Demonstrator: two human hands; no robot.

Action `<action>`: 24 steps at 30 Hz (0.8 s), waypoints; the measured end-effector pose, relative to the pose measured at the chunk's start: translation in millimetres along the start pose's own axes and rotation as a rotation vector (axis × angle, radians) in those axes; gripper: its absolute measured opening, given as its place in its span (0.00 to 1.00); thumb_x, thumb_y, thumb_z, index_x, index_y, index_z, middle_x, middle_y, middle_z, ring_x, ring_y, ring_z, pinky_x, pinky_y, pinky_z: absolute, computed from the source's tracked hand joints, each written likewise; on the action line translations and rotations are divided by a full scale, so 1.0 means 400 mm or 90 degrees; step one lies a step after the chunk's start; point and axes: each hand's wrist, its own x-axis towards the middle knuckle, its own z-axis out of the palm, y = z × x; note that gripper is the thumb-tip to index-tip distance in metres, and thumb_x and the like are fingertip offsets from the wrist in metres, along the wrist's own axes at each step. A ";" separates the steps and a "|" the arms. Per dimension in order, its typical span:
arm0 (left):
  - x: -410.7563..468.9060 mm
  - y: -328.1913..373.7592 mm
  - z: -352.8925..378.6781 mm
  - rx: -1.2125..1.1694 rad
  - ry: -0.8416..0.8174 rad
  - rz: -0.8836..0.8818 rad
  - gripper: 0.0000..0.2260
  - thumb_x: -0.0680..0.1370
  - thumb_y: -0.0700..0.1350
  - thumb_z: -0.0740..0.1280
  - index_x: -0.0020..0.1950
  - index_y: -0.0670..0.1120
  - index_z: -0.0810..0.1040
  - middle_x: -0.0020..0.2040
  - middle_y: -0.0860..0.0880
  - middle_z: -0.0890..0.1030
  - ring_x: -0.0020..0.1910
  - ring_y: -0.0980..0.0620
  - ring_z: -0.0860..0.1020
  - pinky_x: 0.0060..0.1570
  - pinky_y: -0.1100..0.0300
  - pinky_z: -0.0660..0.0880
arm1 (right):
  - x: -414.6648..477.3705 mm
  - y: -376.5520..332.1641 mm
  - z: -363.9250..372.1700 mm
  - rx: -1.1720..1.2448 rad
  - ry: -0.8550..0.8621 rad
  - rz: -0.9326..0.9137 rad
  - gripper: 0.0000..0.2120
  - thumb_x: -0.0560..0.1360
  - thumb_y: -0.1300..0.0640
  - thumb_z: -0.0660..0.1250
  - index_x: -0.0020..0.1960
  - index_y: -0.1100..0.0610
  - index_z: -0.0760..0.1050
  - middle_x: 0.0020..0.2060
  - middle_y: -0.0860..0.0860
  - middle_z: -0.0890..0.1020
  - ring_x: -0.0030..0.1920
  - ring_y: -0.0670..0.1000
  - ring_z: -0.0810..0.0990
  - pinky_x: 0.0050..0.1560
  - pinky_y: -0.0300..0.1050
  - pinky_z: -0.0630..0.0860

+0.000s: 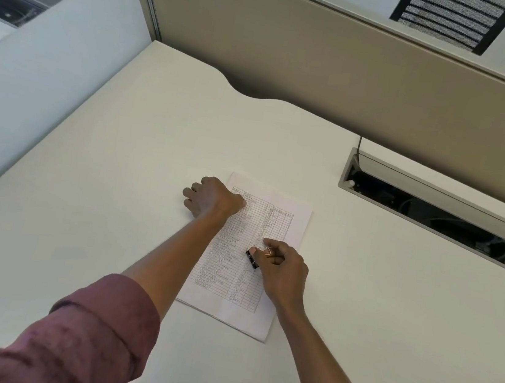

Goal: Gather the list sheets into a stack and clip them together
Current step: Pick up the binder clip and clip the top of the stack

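A stack of printed list sheets (272,223) lies flat in the middle of the white desk (114,205), its edges nearly lined up. My left hand (212,197) rests on the stack's far left corner, fingers curled, thumb pressing on the paper. My right hand (284,269) hovers over the middle of the top sheet and pinches a black binder clip (252,257) by its wire handles. The clip's black body points left and down, just above the paper.
An open cable tray (434,212) with wires is sunk into the desk at the right. A beige partition wall (357,67) runs along the back. A white panel (54,52) borders the left side. My dark red sleeve (81,336) crosses the near left.
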 end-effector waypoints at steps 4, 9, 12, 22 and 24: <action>-0.003 -0.008 -0.005 -0.083 -0.008 0.013 0.35 0.70 0.51 0.84 0.70 0.39 0.72 0.73 0.39 0.70 0.75 0.38 0.67 0.64 0.45 0.76 | 0.001 -0.001 0.001 -0.007 0.002 0.001 0.18 0.71 0.49 0.82 0.58 0.52 0.85 0.42 0.47 0.87 0.43 0.44 0.85 0.52 0.41 0.83; -0.002 -0.007 -0.018 -0.189 -0.039 -0.002 0.36 0.73 0.48 0.82 0.72 0.38 0.69 0.71 0.39 0.77 0.69 0.35 0.78 0.62 0.44 0.80 | 0.001 -0.001 0.004 -0.010 0.001 0.001 0.18 0.71 0.49 0.82 0.58 0.52 0.85 0.42 0.47 0.87 0.43 0.44 0.85 0.50 0.37 0.81; 0.019 -0.019 -0.024 -0.219 -0.059 0.008 0.20 0.75 0.46 0.79 0.63 0.40 0.80 0.63 0.41 0.82 0.56 0.40 0.81 0.52 0.50 0.79 | 0.000 -0.001 0.001 -0.008 0.000 0.003 0.17 0.71 0.49 0.82 0.58 0.52 0.85 0.42 0.47 0.86 0.43 0.44 0.85 0.50 0.38 0.82; 0.103 -0.106 -0.052 -0.303 -0.143 0.090 0.08 0.70 0.48 0.84 0.44 0.49 0.89 0.47 0.48 0.89 0.52 0.44 0.88 0.57 0.46 0.86 | 0.020 -0.011 -0.016 0.113 -0.024 0.108 0.13 0.70 0.53 0.84 0.52 0.51 0.85 0.44 0.50 0.89 0.47 0.51 0.89 0.55 0.51 0.86; 0.108 -0.122 -0.042 -0.311 -0.156 0.100 0.10 0.68 0.52 0.85 0.44 0.50 0.90 0.45 0.50 0.90 0.51 0.45 0.89 0.57 0.44 0.86 | 0.027 -0.020 -0.034 0.162 -0.050 0.138 0.12 0.71 0.56 0.83 0.53 0.54 0.86 0.45 0.52 0.90 0.49 0.52 0.90 0.59 0.53 0.86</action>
